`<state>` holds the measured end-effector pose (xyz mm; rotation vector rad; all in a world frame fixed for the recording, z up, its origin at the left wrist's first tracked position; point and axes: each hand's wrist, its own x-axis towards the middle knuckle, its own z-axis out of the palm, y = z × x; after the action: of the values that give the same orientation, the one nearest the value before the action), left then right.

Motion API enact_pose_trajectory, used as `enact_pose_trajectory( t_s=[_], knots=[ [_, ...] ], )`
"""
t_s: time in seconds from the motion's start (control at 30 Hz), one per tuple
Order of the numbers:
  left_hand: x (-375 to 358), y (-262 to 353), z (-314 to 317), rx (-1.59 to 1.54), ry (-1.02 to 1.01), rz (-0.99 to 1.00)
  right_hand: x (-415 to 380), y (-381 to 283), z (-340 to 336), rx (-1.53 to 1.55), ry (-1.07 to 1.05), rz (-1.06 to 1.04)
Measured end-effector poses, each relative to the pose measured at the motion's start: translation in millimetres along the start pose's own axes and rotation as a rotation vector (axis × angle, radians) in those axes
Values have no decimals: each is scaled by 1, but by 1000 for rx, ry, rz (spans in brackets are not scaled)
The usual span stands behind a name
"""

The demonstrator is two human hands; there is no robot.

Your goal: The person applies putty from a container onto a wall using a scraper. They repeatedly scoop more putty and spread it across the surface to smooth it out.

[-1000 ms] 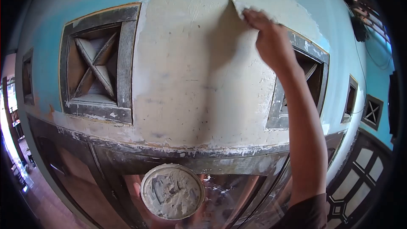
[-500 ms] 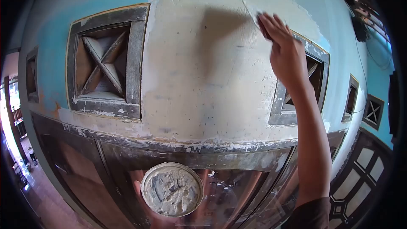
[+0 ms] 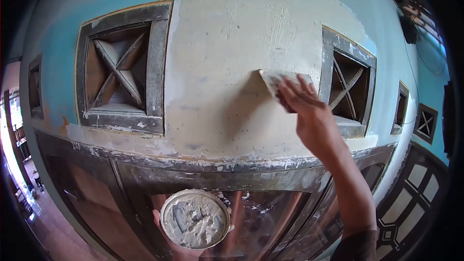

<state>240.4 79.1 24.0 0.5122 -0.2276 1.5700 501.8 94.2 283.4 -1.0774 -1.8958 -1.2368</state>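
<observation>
My right hand (image 3: 311, 116) is closed around a broad putty knife (image 3: 271, 80), whose blade edge lies against the cream-coloured wall patch (image 3: 208, 82). Fresh ridged filler shows on the wall above the blade. Low in the view, a round tub of putty (image 3: 195, 220) rests in my left hand (image 3: 180, 250), its fingers wrapped round the left side and underneath. Thick pale putty with scooped hollows fills the tub. Most of the left hand is hidden behind it.
Wooden vent frames with crossed bars flank the patch, one on the left (image 3: 155, 67) and one on the right (image 3: 365, 84). A worn wooden ledge (image 3: 232, 165) with flaking paint runs below, above dark glazed panels. Blue painted wall (image 3: 58, 67) lies farther left.
My right hand has brought the putty knife down the wall, from near the top of the patch to beside the right vent. The tub in my left hand has shifted slightly downward.
</observation>
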Motion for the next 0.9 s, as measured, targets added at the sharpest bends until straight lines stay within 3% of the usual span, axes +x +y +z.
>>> enact_pose_trajectory(
  t_s=[0.13, 0.2, 0.33, 0.37, 0.47, 0.67, 0.73, 0.8, 0.9],
  knots=[
    [7, -5, -19, -106, 115, 37, 62, 30, -28, -77, 405, 10],
    [9, -7, -18, -98, 104, 35, 103, 50, -26, -69, 490, 11],
    [14, -9, -20, -72, 82, 26, 119, 61, 14, -19, 356, -1],
    [14, -10, -22, -69, 80, 22, 107, 53, 30, -118, 399, -20],
    [16, -10, -24, -61, 70, 9, 52, 17, 43, -13, 245, -14],
    [2, -2, 9, -20, -15, -88, -27, -21, 9, 67, -81, -34],
    [3, -2, 10, -23, -13, -73, -10, -12, -19, 151, -24, -103],
    [1, -2, 8, -22, 6, -57, 29, -1, -38, 80, 278, -17],
    [3, -7, 5, -19, 22, -35, 96, 44, -36, -106, 469, -26]
  ],
)
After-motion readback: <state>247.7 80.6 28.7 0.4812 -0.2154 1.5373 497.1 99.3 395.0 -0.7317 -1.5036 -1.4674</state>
